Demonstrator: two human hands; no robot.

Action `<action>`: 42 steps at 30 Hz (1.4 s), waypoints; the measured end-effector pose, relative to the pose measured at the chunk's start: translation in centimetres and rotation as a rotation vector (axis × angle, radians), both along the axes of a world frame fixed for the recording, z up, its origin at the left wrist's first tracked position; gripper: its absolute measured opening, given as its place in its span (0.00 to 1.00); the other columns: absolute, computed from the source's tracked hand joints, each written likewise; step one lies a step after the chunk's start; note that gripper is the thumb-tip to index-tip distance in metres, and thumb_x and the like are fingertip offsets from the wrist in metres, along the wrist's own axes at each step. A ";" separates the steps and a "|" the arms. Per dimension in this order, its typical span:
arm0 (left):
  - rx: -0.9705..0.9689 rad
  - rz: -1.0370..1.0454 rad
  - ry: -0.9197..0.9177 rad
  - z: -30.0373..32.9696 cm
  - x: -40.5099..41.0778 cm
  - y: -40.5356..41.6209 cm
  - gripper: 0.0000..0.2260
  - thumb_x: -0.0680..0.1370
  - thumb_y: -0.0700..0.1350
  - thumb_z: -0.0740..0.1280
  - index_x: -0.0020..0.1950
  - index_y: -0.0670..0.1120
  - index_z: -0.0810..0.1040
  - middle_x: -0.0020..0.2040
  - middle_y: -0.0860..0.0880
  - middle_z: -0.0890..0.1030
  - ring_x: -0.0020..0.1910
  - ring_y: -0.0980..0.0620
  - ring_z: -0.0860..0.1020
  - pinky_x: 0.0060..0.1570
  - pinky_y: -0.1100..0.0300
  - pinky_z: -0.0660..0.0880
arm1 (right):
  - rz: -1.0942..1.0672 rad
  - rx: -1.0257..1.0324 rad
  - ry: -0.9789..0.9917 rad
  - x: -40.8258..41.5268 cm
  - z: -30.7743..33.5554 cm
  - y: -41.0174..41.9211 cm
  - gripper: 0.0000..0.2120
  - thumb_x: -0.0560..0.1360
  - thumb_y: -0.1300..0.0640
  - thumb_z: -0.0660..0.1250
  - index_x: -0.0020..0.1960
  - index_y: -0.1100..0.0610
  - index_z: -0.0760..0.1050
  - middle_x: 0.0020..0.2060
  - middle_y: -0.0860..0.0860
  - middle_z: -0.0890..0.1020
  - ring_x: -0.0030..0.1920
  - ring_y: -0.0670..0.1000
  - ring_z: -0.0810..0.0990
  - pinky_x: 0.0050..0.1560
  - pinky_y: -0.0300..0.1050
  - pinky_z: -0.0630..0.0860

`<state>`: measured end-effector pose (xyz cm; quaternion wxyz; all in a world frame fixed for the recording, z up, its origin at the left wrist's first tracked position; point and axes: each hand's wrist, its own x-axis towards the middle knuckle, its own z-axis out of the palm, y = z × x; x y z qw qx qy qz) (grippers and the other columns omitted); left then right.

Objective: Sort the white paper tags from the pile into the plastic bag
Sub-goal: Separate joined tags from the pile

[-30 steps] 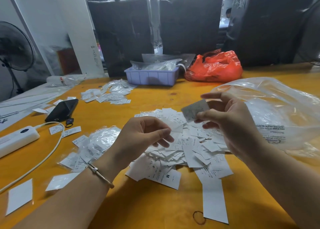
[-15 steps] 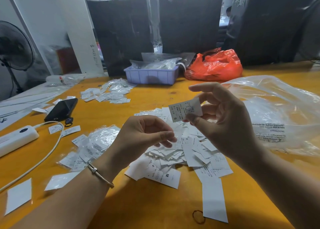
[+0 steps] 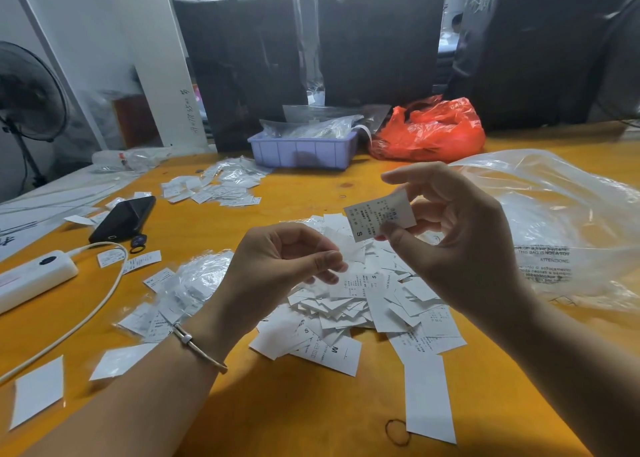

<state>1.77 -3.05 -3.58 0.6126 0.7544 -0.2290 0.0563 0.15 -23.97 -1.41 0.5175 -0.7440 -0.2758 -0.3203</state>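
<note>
Fingers (image 3: pixel 398 235) of the right hand (image 3: pixel 464 249) are pinched on one white tag (image 3: pixel 379 219), held above the pile (image 3: pixel 363 301) with its long axis running left-right. A small pale scrap seems to be pinched by the curled left hand (image 3: pixel 277 273). The plastic bag (image 3: pixel 561 221) lies just right of the right hand, the nearer one; its mouth cannot be made out, and bare table (image 3: pixel 311 197) is left beyond

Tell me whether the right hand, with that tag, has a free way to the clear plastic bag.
Probably yes. The right hand pinches the tag above the pile, and the clear plastic bag lies just to its right with nothing between them.
</note>
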 end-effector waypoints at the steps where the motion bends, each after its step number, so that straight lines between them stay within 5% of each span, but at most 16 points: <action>1: -0.004 -0.001 -0.001 0.0 0.0 0.0 0.05 0.71 0.45 0.75 0.42 0.44 0.84 0.40 0.45 0.87 0.38 0.46 0.85 0.35 0.63 0.77 | -0.006 -0.007 0.001 0.0 0.0 0.0 0.21 0.67 0.72 0.72 0.56 0.58 0.76 0.41 0.50 0.80 0.44 0.45 0.84 0.39 0.50 0.82; 20: 0.023 -0.009 -0.017 0.2 -0.2 -0.1 0.09 0.70 0.46 0.75 0.44 0.42 0.83 0.40 0.45 0.87 0.37 0.47 0.85 0.35 0.62 0.78 | -0.070 -0.049 -0.032 0.3 -0.2 -0.1 0.18 0.68 0.71 0.72 0.56 0.57 0.77 0.42 0.50 0.81 0.45 0.42 0.83 0.39 0.42 0.81; 31: -0.002 -0.002 -0.017 0.1 -0.1 -0.1 0.07 0.70 0.45 0.75 0.43 0.43 0.83 0.40 0.45 0.87 0.36 0.47 0.85 0.35 0.63 0.77 | -0.016 -0.083 0.015 0.3 -0.5 0.2 0.19 0.69 0.71 0.71 0.55 0.55 0.77 0.40 0.51 0.81 0.40 0.50 0.84 0.39 0.49 0.81; 42: 0.014 -0.009 -0.029 0.1 -0.1 -0.1 0.08 0.70 0.45 0.74 0.44 0.42 0.83 0.40 0.45 0.87 0.36 0.47 0.85 0.34 0.63 0.78 | -0.073 -0.009 -0.016 0.4 -0.1 -0.1 0.18 0.69 0.71 0.72 0.55 0.56 0.77 0.42 0.51 0.81 0.42 0.44 0.84 0.38 0.48 0.82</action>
